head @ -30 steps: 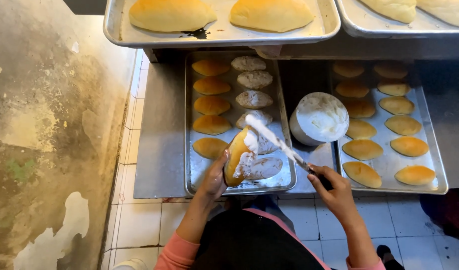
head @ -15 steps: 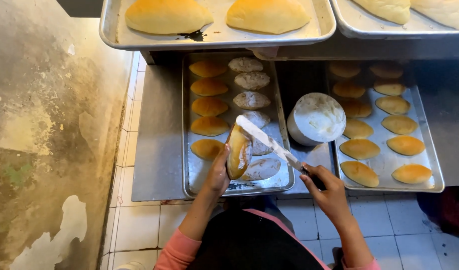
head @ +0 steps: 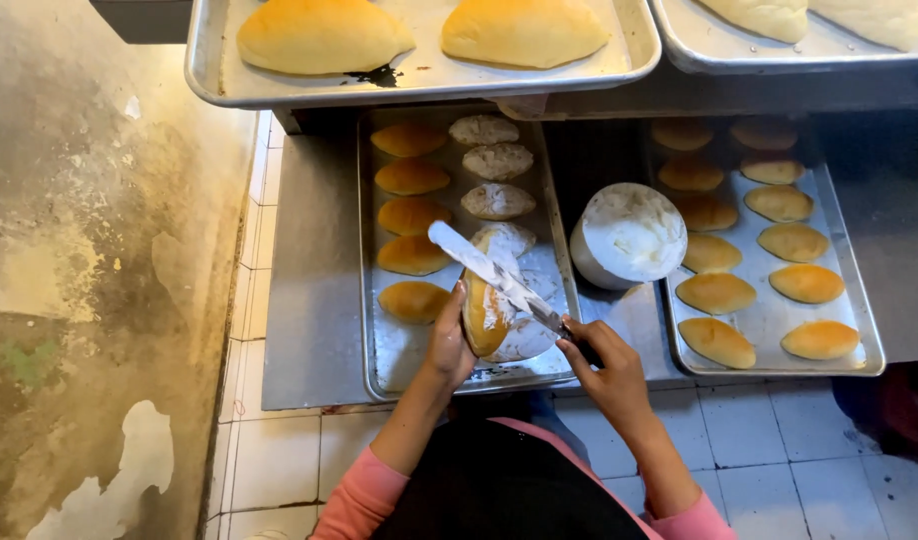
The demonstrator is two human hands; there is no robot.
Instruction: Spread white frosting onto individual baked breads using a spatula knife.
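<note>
I see left hand (head: 449,345) gripping a bun (head: 491,315) | right hand (head: 599,365) closed on a knife (head: 494,277) across that bun | white tub (head: 627,236) just beyond right hand

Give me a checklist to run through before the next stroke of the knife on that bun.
1. Left hand has a grip on the bun, tilted on edge over the left tray: ok.
2. Right hand holds the knife by its handle: ok.
3. Blade lies across the bun's white-coated face: ok.
4. White tub of spread stands open between the trays, near the right hand: ok.
5. Spread left on the blade: cannot tell.
6. Free space on the left tray's right column to set the bun down: ok, a gap shows below the coated buns.
</note>
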